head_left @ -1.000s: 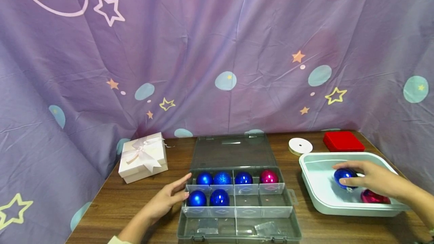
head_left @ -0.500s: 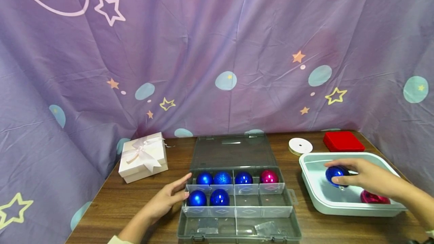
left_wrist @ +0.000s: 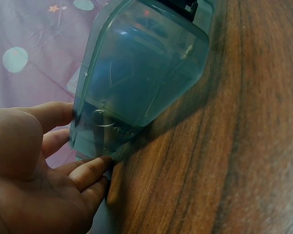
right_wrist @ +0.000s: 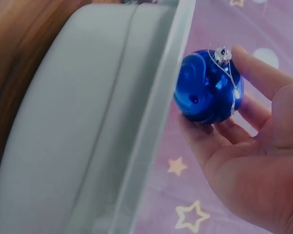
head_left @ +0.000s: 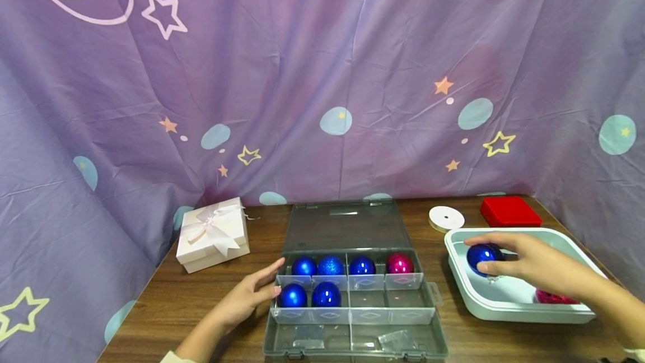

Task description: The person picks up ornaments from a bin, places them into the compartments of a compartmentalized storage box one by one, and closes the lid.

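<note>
My right hand [head_left: 534, 262] grips a shiny blue Christmas bauble [head_left: 482, 259] between thumb and fingers, over the left part of a pale tub [head_left: 473, 301]. In the right wrist view the bauble [right_wrist: 205, 87] shows a silver cap and a loop of thread. A pink bauble [head_left: 554, 297] lies in the tub, partly hidden by my right arm. My left hand [head_left: 247, 298] rests its fairly straight fingers on the left side of an open grey divided box [head_left: 393, 332]. Several blue baubles [head_left: 326, 294] and one pink bauble [head_left: 400, 263] sit in its back and middle rows.
Two small clear pieces [head_left: 309, 336] lie in the box's front row, and its lid [head_left: 347, 226] lies back. A white gift box [head_left: 214, 234] stands back left. Behind the tub are a white ribbon spool [head_left: 446, 218] and a red box [head_left: 510, 210].
My right hand has carried the blue bauble left across the tub, from above the pink bauble toward the tub's left rim. The left hand has stayed at the divided box.
</note>
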The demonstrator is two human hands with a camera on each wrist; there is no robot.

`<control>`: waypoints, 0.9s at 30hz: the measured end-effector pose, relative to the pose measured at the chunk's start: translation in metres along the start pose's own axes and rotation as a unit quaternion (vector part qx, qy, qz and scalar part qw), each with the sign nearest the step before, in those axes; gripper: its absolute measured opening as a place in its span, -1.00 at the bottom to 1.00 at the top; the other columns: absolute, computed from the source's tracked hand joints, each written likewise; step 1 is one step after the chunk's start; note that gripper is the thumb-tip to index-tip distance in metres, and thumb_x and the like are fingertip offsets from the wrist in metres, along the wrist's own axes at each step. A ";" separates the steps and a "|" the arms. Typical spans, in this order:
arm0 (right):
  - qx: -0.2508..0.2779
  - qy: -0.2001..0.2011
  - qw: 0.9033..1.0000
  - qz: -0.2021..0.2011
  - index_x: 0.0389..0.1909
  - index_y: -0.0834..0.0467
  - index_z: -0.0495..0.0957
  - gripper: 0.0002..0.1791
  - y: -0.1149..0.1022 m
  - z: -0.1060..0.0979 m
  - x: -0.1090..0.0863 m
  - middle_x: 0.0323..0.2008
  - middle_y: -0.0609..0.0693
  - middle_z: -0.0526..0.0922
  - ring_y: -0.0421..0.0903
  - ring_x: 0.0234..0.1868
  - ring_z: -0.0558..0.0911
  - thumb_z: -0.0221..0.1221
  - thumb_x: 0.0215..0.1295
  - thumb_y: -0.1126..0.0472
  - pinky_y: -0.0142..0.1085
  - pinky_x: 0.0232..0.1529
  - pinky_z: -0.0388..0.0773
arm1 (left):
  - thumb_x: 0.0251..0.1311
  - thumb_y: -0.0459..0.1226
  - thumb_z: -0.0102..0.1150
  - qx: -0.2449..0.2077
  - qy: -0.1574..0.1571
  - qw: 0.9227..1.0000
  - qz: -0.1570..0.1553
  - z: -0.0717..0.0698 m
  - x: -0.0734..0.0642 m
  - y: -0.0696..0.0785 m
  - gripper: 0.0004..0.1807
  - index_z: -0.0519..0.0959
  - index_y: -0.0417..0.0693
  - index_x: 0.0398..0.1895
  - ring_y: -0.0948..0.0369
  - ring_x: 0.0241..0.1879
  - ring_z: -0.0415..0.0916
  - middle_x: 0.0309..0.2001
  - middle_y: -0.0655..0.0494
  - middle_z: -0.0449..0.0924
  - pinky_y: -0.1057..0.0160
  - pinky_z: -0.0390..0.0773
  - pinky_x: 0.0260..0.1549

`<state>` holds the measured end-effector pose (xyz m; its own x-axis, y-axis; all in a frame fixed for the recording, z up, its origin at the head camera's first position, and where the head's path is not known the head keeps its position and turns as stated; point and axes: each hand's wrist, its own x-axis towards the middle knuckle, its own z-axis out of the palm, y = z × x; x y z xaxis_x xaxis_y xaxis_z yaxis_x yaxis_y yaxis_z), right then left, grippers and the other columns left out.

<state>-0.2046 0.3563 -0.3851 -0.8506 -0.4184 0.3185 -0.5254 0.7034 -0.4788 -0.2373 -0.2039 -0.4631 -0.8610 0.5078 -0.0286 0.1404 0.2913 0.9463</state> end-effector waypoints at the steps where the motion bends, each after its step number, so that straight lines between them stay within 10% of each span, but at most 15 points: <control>1: -0.002 0.003 1.000 0.000 0.15 0.07 0.67 -0.55 -0.003 0.000 0.001 0.02 -0.17 0.71 -0.44 -0.05 0.55 0.44 0.22 0.22 -0.58 -0.15 0.49 | 0.51 -0.24 0.11 0.001 0.000 1.000 0.001 0.000 0.000 0.000 -0.26 0.06 -0.15 0.64 -0.37 0.55 -0.07 0.60 -0.36 -0.01 -0.35 -0.02 0.49; 27: 0.174 -0.034 0.984 0.012 0.30 0.03 0.54 -0.52 -0.092 0.055 0.037 0.17 0.10 0.65 -0.24 -0.04 0.68 0.32 0.41 0.11 -0.37 -0.12 0.70 | 0.51 -0.25 0.10 -0.002 -0.004 1.000 0.007 0.000 0.001 -0.001 -0.26 0.06 -0.19 0.64 -0.38 0.54 -0.07 0.59 -0.37 -0.02 -0.34 -0.01 0.49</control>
<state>-0.1890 0.2442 -0.3742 -0.8558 -0.4503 0.2547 -0.4723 0.4792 -0.7398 -0.2381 -0.2040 -0.4639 -0.8548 0.5187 -0.0182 0.1506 0.2815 0.9477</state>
